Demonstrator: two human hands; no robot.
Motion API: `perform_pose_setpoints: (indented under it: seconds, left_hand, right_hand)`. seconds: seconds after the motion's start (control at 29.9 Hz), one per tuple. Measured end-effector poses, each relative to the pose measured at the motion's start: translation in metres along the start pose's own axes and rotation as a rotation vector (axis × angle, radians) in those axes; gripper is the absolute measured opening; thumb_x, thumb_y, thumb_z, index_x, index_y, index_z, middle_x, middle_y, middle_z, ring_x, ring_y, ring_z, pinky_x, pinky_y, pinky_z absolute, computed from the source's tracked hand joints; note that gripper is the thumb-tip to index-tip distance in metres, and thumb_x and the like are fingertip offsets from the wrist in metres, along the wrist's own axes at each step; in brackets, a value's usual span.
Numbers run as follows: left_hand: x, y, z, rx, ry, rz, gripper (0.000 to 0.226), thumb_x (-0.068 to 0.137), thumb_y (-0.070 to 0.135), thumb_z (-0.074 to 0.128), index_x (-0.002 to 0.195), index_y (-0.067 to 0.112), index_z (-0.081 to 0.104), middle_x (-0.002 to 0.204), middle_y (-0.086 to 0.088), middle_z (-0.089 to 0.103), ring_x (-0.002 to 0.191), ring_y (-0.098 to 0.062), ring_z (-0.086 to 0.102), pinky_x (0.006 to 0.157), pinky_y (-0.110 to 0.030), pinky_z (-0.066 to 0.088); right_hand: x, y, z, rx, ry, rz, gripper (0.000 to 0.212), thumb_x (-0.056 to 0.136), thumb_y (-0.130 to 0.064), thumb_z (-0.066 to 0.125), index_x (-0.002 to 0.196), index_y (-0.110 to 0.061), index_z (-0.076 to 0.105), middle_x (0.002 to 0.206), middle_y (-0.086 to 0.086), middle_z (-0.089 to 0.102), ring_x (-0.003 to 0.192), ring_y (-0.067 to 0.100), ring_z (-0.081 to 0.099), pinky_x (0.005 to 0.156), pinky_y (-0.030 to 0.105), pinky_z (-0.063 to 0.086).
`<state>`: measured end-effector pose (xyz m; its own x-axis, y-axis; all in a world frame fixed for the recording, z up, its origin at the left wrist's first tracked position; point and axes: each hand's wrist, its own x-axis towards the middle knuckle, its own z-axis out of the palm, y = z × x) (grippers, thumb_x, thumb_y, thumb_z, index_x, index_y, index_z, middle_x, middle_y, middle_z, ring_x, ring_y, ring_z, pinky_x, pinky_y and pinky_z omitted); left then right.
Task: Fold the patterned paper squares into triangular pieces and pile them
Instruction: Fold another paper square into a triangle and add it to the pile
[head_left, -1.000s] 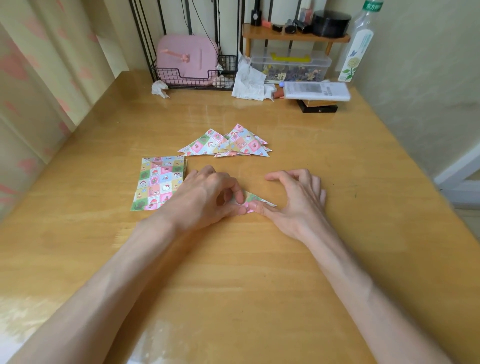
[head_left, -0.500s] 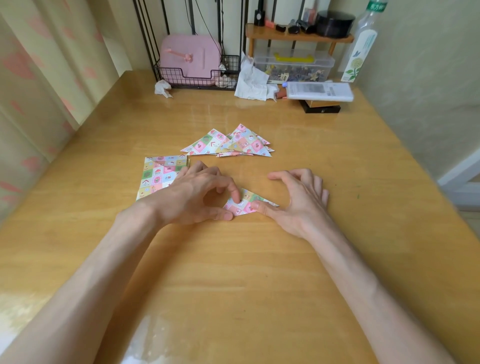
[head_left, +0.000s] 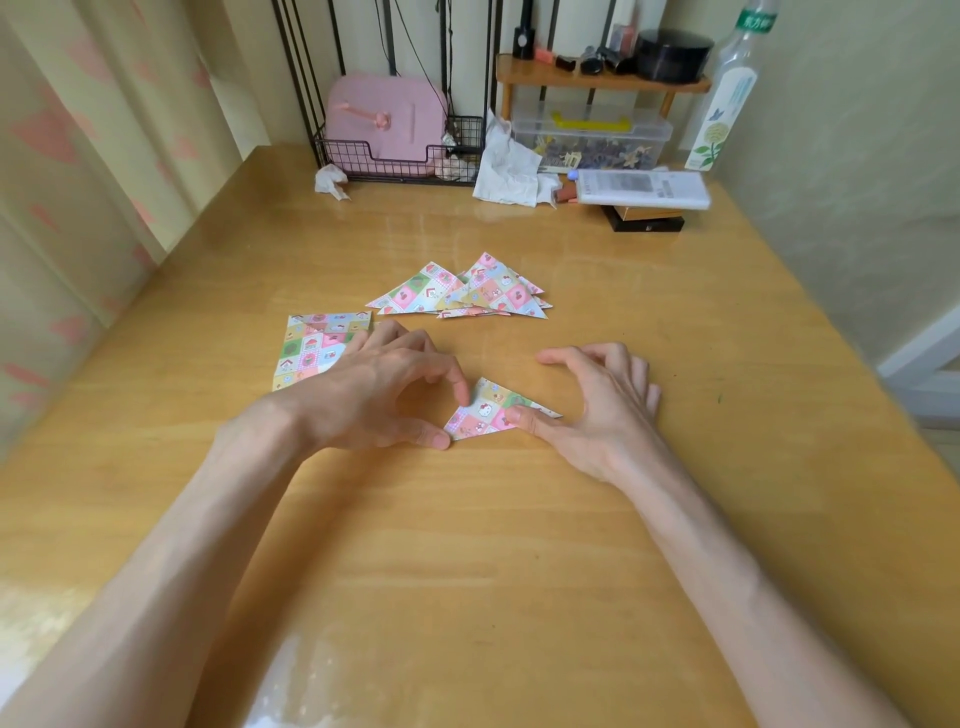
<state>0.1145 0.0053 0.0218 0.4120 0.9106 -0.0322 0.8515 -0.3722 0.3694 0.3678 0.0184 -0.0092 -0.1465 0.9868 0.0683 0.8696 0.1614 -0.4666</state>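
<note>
One folded triangle lies nearer than the pile; my left hand pinches its left corner, my right hand presses its right side with the thumb. A slip could skew the crease.

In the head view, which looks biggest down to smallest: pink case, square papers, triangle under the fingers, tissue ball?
pink case
square papers (left hand hides part, so unsure)
triangle
tissue ball
</note>
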Motion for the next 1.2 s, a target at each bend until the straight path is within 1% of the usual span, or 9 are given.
perform_pose_setpoints:
  seconds: [0.27,0.37,0.47,0.57,0.64,0.77,0.97,1.1,1.2]
  left_hand:
    - [0.001,-0.003,0.001,0.012,0.023,-0.008,0.044,0.073,0.064,0.079,0.105,0.049,0.053,0.103,0.02,0.046,0.105,-0.01,0.033,0.101,-0.037,0.032]
    - [0.001,-0.002,0.0,0.022,0.022,0.02,0.036,0.074,0.061,0.08,0.095,0.045,0.056,0.102,0.02,0.046,0.104,-0.011,0.034,0.096,-0.034,0.03]
    - [0.001,0.0,-0.002,0.021,-0.012,0.037,0.022,0.074,0.06,0.079,0.086,0.053,0.062,0.103,0.02,0.045,0.105,-0.01,0.034,0.086,-0.022,0.023]
    - [0.001,-0.001,-0.001,-0.007,-0.026,0.022,0.02,0.073,0.059,0.08,0.083,0.056,0.062,0.104,0.02,0.045,0.106,-0.009,0.033,0.088,-0.015,0.022]
    - [0.001,-0.001,0.0,-0.025,-0.031,0.005,0.02,0.073,0.059,0.081,0.084,0.055,0.064,0.104,0.02,0.045,0.108,-0.009,0.033,0.086,-0.018,0.022]
    - [-0.001,-0.001,-0.002,-0.071,-0.051,0.002,0.019,0.075,0.055,0.08,0.086,0.056,0.066,0.106,0.02,0.045,0.11,-0.01,0.035,0.098,-0.026,0.028]
    - [-0.004,0.001,-0.007,-0.095,-0.044,0.013,0.024,0.083,0.038,0.081,0.087,0.057,0.067,0.103,0.02,0.045,0.105,-0.006,0.033,0.097,-0.023,0.028]
    - [-0.005,-0.001,-0.003,-0.13,-0.038,-0.014,0.012,0.08,0.05,0.079,0.088,0.054,0.07,0.102,0.022,0.046,0.106,-0.006,0.035,0.098,-0.026,0.031]
    - [-0.001,0.001,0.0,-0.124,0.007,-0.042,0.019,0.071,0.063,0.074,0.084,0.049,0.072,0.099,0.022,0.046,0.103,-0.007,0.035,0.098,-0.031,0.035]
  right_hand:
    - [-0.012,-0.03,0.016,0.048,0.17,-0.188,0.063,0.07,-0.074,0.073,0.123,-0.043,0.06,0.127,-0.011,0.042,0.128,0.015,0.033,0.097,0.034,0.027]
    - [-0.013,-0.034,0.021,0.069,0.231,-0.251,0.049,0.066,-0.072,0.076,0.1,-0.038,0.066,0.109,-0.012,0.048,0.11,0.016,0.042,0.086,0.035,0.032]
    - [-0.012,-0.036,0.023,0.182,0.216,-0.328,0.031,0.073,-0.053,0.083,0.078,-0.03,0.063,0.076,-0.013,0.051,0.081,0.012,0.049,0.073,0.032,0.038]
    - [-0.013,-0.036,0.025,0.251,0.11,-0.302,0.026,0.082,-0.043,0.082,0.074,-0.028,0.061,0.059,-0.008,0.05,0.065,0.011,0.051,0.059,0.025,0.037]
    - [-0.013,-0.035,0.025,0.248,0.085,-0.295,0.025,0.084,-0.046,0.079,0.077,-0.027,0.063,0.059,-0.008,0.052,0.067,0.011,0.053,0.058,0.023,0.036]
    - [-0.014,-0.038,0.023,0.229,0.082,-0.297,0.032,0.078,-0.052,0.08,0.079,-0.027,0.061,0.06,-0.016,0.044,0.067,0.008,0.048,0.059,0.027,0.033]
    - [-0.015,-0.042,0.021,0.171,0.048,-0.309,0.027,0.081,-0.05,0.079,0.08,-0.03,0.061,0.061,-0.021,0.037,0.071,0.01,0.046,0.068,0.028,0.029]
    - [-0.016,-0.039,0.023,0.224,0.07,-0.308,0.027,0.081,-0.047,0.079,0.077,-0.034,0.055,0.063,-0.019,0.04,0.071,0.009,0.047,0.069,0.029,0.033]
    - [-0.015,-0.038,0.025,0.193,0.077,-0.309,0.026,0.081,-0.047,0.08,0.081,-0.029,0.061,0.063,-0.017,0.041,0.073,0.011,0.051,0.068,0.03,0.034]
